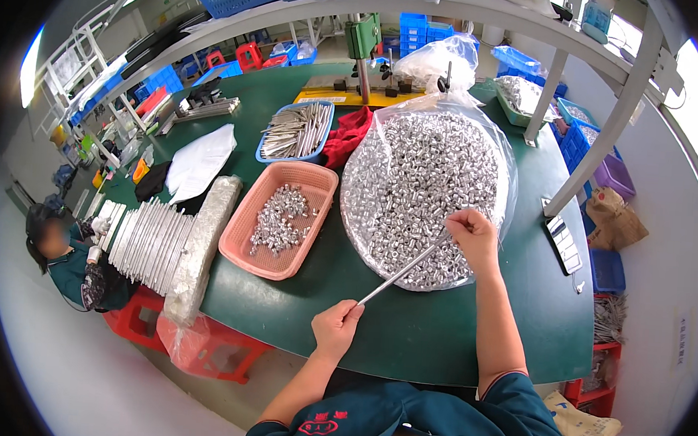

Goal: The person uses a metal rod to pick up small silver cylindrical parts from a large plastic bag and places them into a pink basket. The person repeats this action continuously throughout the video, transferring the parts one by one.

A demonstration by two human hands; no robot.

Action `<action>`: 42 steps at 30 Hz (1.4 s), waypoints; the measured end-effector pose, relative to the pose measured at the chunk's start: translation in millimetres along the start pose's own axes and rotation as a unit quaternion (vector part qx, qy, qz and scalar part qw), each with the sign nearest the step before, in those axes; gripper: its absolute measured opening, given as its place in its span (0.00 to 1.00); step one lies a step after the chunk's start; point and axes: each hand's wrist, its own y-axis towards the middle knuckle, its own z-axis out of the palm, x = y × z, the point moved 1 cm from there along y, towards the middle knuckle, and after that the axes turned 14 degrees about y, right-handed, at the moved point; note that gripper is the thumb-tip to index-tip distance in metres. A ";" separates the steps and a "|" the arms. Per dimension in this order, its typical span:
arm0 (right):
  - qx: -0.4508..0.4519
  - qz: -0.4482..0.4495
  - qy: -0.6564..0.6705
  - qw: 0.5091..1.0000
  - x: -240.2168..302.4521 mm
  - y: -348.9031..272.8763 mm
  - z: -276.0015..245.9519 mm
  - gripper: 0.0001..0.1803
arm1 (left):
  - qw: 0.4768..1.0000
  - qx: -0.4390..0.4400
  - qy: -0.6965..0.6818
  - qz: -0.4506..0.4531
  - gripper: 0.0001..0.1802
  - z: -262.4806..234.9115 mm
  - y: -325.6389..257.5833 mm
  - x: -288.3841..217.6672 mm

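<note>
A thin silvery metal rod [402,279] slants up to the right between my hands. Its lower end is in my left hand [336,330], whose fingers are closed round it. My right hand [473,235] pinches at the rod's upper end; whether a small piece is also between those fingertips is hidden. Beneath the rod and right hand lies a large clear plastic bag [353,236], spread wide and full of small silvery metal sleeves [440,168]. To its left, a pink basket [237,225] holds a smaller heap of similar small metal pieces [281,222].
Behind the pink basket stand a blue basket of metal rods [297,131] and a red cloth [347,138]. A phone [563,245] lies near the table's right edge, beside a shelf post [602,137]. At left, a co-worker [71,253] sits by stacked rods [152,238].
</note>
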 end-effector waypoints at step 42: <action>0.120 0.154 0.177 0.965 17.7 -6.9 2.1 0.22 | 0.998 0.010 -0.062 0.003 0.06 -1.5 1.3 4.5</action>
